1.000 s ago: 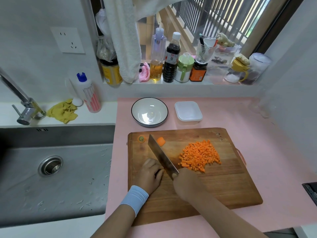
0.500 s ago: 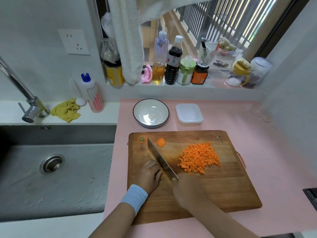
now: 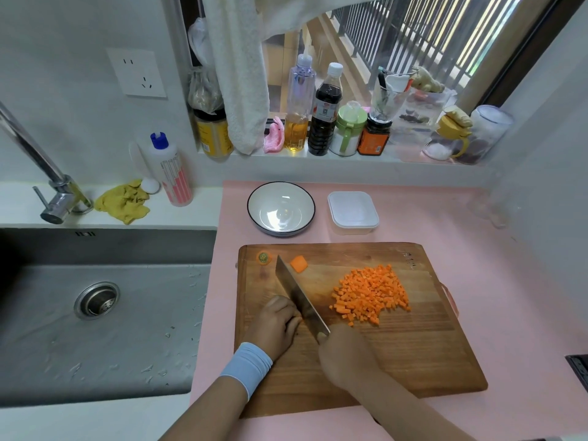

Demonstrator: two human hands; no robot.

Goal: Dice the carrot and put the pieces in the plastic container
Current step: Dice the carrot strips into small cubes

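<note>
A heap of diced carrot [image 3: 370, 294] lies on the wooden cutting board [image 3: 413, 351], right of centre. My right hand [image 3: 345, 354] grips the handle of a cleaver [image 3: 300, 297], whose blade runs diagonally toward the board's far left. My left hand [image 3: 275, 324] sits curled against the blade's left side; a sliver of orange shows at its fingertips, and what it holds is hidden. A loose carrot chunk [image 3: 299, 263] and the carrot's top end [image 3: 263, 257] lie near the board's far left corner. The white plastic container [image 3: 353, 212] stands behind the board.
A white bowl [image 3: 281, 207] with a dark rim sits left of the container on the pink counter [image 3: 496, 281]. The steel sink [image 3: 95, 313] and tap [image 3: 47, 186] are at the left. Bottles and jars [image 3: 327, 116] line the window sill.
The cleaver blade and both hands have kept their places on the board. The view has shifted slightly. The carrot heap is unchanged.
</note>
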